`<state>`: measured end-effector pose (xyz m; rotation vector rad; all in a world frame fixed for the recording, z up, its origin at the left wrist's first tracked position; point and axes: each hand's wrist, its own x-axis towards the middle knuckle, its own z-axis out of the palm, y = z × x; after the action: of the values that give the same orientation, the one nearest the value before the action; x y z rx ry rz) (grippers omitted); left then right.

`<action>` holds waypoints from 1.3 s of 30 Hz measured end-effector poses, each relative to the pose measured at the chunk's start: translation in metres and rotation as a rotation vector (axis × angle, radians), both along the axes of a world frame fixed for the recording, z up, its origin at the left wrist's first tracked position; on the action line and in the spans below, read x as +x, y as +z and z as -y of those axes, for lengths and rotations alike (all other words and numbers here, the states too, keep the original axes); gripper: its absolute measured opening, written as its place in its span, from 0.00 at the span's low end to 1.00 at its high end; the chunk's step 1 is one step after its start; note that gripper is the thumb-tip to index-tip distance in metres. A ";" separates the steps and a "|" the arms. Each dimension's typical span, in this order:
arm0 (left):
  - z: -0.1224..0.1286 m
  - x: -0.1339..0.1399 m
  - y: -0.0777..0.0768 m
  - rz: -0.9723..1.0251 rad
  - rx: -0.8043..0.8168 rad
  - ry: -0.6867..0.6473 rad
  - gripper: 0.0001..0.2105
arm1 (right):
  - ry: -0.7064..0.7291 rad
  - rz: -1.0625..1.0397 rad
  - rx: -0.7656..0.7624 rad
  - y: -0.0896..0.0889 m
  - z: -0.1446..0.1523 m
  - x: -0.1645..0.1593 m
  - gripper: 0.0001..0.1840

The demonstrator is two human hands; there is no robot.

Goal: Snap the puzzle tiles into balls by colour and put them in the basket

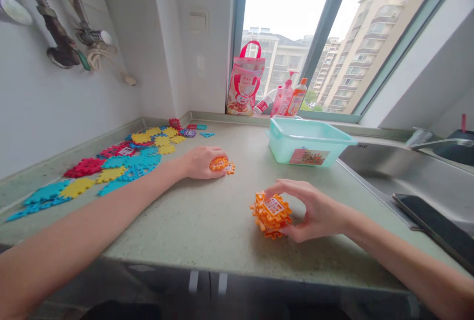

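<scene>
My right hand grips a stack of orange interlocking plastic tiles that rests on the speckled countertop near its front edge. Farther back, my left hand lies over a few loose orange tiles on the counter, fingers curled around them. Both forearms stretch in from the bottom corners.
Several flat tiles in red, yellow, blue and purple are spread along the left wall. A mint plastic tub stands at the back right. A steel sink and a dark phone lie right. A pink bag and bottles sit on the windowsill.
</scene>
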<state>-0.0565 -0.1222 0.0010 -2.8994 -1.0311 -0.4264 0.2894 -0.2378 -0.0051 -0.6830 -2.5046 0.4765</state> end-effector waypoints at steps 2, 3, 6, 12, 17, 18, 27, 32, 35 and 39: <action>-0.001 0.001 -0.002 0.013 -0.005 -0.008 0.17 | 0.023 0.034 -0.047 0.001 -0.001 0.000 0.30; -0.001 0.002 -0.002 0.018 -0.010 -0.012 0.17 | 0.027 0.050 -0.075 0.002 -0.003 0.000 0.30; -0.001 0.001 -0.002 0.027 -0.042 -0.018 0.19 | 0.021 0.090 -0.127 0.008 -0.004 0.000 0.32; 0.000 0.003 -0.004 0.066 -0.107 0.005 0.20 | -0.026 0.141 -0.092 0.007 0.001 -0.005 0.35; 0.000 0.007 -0.007 0.093 -0.091 0.035 0.19 | -0.060 0.122 -0.052 0.002 0.002 -0.008 0.33; -0.001 0.007 -0.007 0.088 -0.080 0.032 0.19 | -0.060 0.119 -0.048 0.002 0.002 -0.009 0.33; -0.006 0.009 -0.009 0.025 -0.011 0.020 0.22 | -0.053 -0.002 0.043 -0.006 -0.013 -0.004 0.35; -0.005 0.007 -0.007 0.015 0.003 -0.005 0.20 | -0.150 -0.177 0.173 0.002 -0.032 0.008 0.32; -0.005 0.008 -0.006 0.008 0.013 -0.018 0.20 | -0.334 -0.275 0.267 0.032 -0.055 0.028 0.31; -0.004 0.007 -0.006 -0.027 0.017 -0.035 0.19 | -0.541 -0.393 0.425 0.074 -0.103 0.072 0.31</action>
<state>-0.0492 -0.1183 -0.0049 -2.9036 -0.9693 -0.3947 0.3611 -0.1344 0.0685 -0.9386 -1.8614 -0.1119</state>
